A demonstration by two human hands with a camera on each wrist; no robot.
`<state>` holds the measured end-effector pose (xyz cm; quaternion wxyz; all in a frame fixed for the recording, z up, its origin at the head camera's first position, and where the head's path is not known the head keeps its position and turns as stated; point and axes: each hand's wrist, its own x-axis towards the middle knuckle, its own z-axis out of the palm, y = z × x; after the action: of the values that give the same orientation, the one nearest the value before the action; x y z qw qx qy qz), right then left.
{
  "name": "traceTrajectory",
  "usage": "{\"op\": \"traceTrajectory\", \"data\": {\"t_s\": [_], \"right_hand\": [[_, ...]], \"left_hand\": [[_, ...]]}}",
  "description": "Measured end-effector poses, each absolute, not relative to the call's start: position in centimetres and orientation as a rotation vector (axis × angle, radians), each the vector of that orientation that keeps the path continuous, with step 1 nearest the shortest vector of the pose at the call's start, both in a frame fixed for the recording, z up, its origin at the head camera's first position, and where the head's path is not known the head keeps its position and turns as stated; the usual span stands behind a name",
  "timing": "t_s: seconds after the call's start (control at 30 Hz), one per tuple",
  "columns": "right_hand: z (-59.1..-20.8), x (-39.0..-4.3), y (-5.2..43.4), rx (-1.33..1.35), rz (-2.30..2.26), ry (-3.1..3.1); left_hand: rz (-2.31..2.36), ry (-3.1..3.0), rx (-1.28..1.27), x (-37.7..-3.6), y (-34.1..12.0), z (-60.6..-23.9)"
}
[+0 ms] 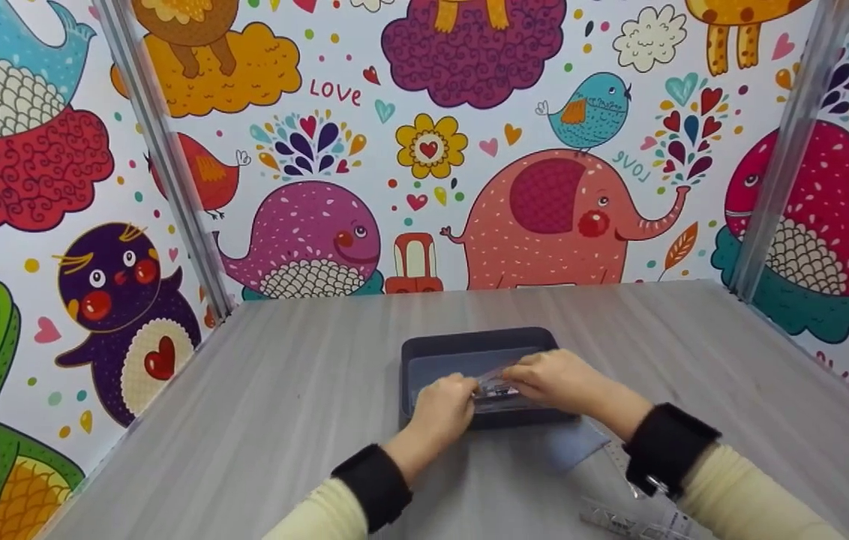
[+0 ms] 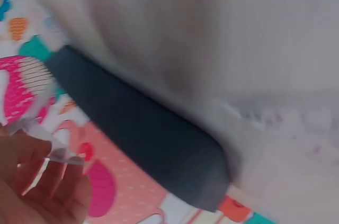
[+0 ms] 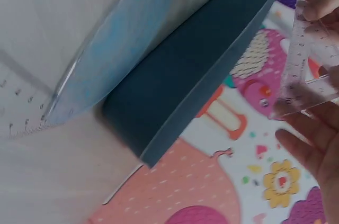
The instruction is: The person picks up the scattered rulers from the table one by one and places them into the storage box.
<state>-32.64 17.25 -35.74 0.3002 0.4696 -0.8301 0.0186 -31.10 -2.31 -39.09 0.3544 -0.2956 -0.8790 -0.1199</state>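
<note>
sleeves: pale cream-yellow long sleeves (image 1: 739, 480) on both arms, soft knit look | wrists: broad black bands, one on each wrist (image 1: 666, 448), left one at 7 o'clock of the right | right band: small metallic fitting on its lower edge | left hand (image 1: 441, 411), right hand (image 1: 563, 380): bare, no rings visible

Matt dark grey plastic tray (image 1: 413, 352) on a matt, pale wood-grain table (image 1: 259, 405); clear glossy plastic ruler (image 3: 304, 70) with printed marks; soft black cloth wrist cuffs (image 1: 668, 446); glossy printed wall panels (image 1: 304, 150) in dull metal posts (image 1: 169, 157).
</note>
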Motion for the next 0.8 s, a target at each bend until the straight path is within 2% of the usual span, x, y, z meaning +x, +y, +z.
{"op": "traceTrajectory", "data": {"t_s": [0.2,0.33,0.8], "right_hand": [[-38.3,-36.0,17.1,1.056,-0.090,-2.261],[-39.3,-37.1,16.7,0.962,-0.193,-2.335],[-38.7,-36.4,15.7,0.943,-0.458,-2.724]], "left_hand": [[0.026,-2.437,-0.620,-33.7,-1.0,-39.7],[0.155,-2.591,-0.560,-34.7,-0.2,-40.1],[0.159,-2.759,-0.512,-35.5,0.3,-40.2]]}}
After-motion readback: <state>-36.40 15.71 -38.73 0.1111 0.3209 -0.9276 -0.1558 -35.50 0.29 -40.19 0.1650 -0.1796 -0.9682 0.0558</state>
